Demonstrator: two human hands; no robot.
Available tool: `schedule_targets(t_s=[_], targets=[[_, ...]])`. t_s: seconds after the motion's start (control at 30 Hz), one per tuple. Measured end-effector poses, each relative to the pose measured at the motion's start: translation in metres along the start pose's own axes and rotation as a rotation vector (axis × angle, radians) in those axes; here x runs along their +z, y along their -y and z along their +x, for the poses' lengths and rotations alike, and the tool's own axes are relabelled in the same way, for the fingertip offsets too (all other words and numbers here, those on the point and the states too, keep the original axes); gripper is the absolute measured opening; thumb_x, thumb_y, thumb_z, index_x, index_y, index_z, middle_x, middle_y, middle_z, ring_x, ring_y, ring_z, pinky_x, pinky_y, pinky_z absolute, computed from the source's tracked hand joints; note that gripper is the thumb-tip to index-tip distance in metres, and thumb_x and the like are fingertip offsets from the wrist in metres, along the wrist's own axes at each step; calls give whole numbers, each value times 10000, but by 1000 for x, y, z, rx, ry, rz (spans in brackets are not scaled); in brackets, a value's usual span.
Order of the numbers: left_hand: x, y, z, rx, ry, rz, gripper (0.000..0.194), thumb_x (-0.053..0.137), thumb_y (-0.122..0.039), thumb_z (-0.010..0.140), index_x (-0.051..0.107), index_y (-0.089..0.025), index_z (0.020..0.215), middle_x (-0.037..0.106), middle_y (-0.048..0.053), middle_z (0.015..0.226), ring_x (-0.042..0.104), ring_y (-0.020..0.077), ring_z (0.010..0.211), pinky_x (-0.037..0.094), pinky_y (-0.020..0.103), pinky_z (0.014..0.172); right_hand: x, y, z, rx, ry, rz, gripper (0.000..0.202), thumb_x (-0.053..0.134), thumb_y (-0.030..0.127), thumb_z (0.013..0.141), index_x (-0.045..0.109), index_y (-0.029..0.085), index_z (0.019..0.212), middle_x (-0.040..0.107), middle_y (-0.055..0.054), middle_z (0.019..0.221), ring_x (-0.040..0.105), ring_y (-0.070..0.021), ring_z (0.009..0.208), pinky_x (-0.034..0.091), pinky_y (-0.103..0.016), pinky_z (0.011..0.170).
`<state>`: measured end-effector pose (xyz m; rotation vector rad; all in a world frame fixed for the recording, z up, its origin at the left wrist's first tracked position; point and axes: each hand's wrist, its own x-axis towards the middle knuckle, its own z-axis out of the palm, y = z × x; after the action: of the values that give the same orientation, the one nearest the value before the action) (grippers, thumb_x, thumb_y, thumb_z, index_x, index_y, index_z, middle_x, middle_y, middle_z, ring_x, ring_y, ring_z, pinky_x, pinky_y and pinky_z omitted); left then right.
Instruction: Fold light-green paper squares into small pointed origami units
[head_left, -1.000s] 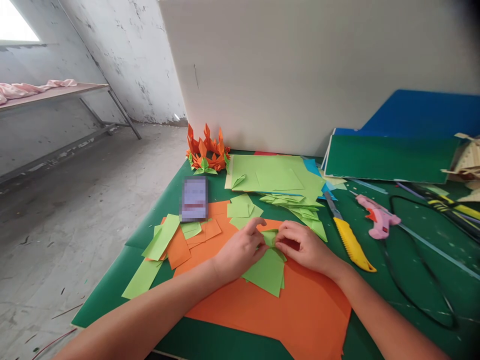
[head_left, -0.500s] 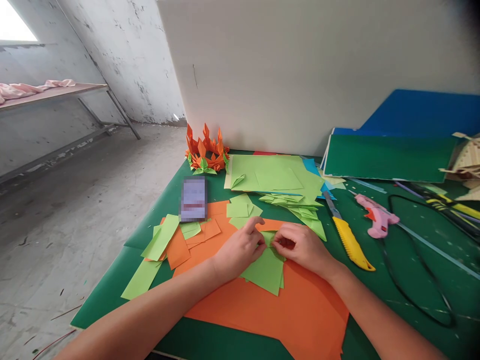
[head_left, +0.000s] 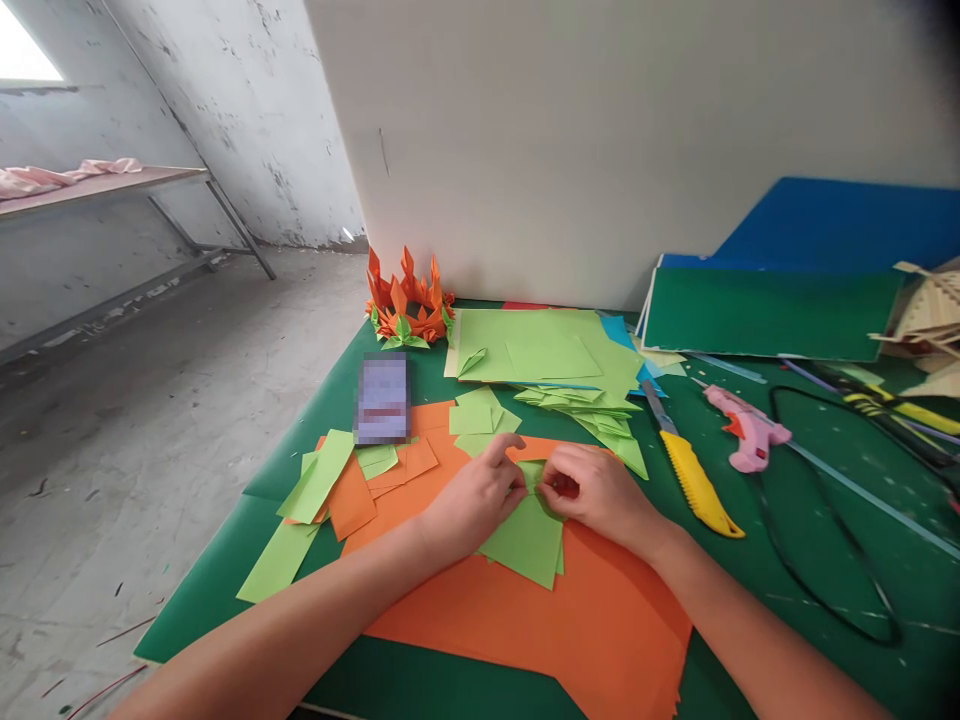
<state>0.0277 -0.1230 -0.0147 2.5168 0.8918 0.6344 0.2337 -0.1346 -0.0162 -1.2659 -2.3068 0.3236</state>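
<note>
A small green paper piece is between my two hands, over a stack of green paper squares on a large orange sheet. My left hand pinches the piece's left side, its index finger bent and raised. From the right, my right hand grips the same piece with thumb and fingers pressed together. The fingertips hide part of the piece.
On the green table lie a phone, a yellow knife, a pink glue gun with a black cord, and paper scraps. An orange paper crown and green sheets are at the back.
The whole view has shifted slightly, so things appear a little further left. Both hands keep nearly the same pose around the small green paper.
</note>
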Motion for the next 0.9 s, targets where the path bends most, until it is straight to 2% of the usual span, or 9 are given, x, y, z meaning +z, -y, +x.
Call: schedule_targets(t_s=[0.13,0.4,0.7,0.9], targets=[[0,2,-1,4,25,4,217,409,-109,955,575,-153,822,540,100,1120,568,222,1145,523,338,922,0,2,1,13,15,-18,180,581,138,787,460,207,672,525,14,649,508,-148,621,354,-252,541],[-1,1,0,-18,23,-13,250,383,-122,975,566,-160,808,537,86,1112,596,183,1085,533,290,895,0,1,1,19,27,-28,187,571,155,798,444,210,672,532,8,649,516,-153,624,352,-251,544],[-3,1,0,-43,44,-29,263,364,-141,983,579,-163,832,563,68,1082,632,148,881,537,283,842,0,3,1,73,67,-19,206,574,150,802,425,206,670,524,12,662,505,-149,640,331,-251,547],[-8,1,-1,-45,94,15,256,359,-141,973,592,-166,871,529,72,1162,597,96,697,529,273,748,-1,4,1,87,79,-1,208,580,139,801,427,204,676,522,15,670,499,-147,652,323,-251,555]])
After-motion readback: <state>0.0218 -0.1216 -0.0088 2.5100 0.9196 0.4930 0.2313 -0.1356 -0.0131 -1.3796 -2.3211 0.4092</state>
